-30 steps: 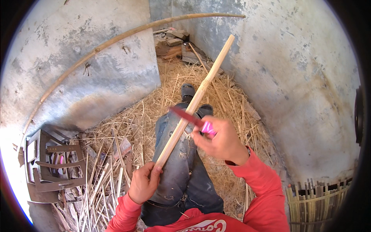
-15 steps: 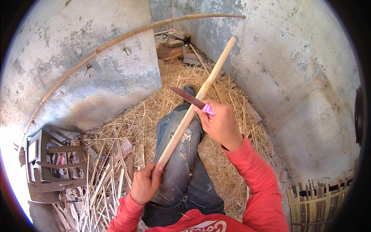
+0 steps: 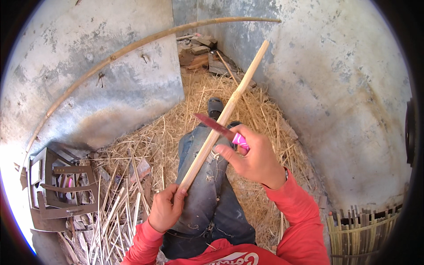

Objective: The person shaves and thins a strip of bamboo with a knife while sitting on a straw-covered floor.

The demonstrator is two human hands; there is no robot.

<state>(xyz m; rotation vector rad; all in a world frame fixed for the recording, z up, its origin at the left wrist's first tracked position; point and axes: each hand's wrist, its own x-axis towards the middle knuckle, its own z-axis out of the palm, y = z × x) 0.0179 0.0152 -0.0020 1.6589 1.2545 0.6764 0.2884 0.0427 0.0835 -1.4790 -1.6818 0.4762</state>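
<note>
- The left hand (image 3: pixel 165 207) is closed around the lower end of a stick (image 3: pixel 223 117), fingers wrapped tight on it, just above the left thigh.
- The stick is pale and straight; it rises at a slant from the left hand, crosses over the jeans (image 3: pixel 205 194), and its upper end points toward the grey wall (image 3: pixel 335 88) on the right.
- The right hand (image 3: pixel 254 159) grips a knife (image 3: pixel 218 128) by its pink handle; the fingers are clamped on the handle and the thumb lies along it.
- The dark reddish blade lies across the stick near its middle and touches it, with the tip pointing to the left.
- The person sits on straw (image 3: pixel 150 145) that covers the floor, one leg stretched forward; a dark shoe (image 3: pixel 215 106) shows just beyond the knee.
- A long thin cane (image 3: pixel 132 46) leans in a curve along the left wall.
- At the lower left, a rusty metal frame (image 3: pixel 57 190) stands beside a heap of thin split strips (image 3: pixel 117 212) on the straw.
- At the lower right edge, there is a woven bamboo panel (image 3: pixel 366 229), well apart from both hands.
- In the far corner, some broken bricks (image 3: pixel 198 51) lie against the wall.
</note>
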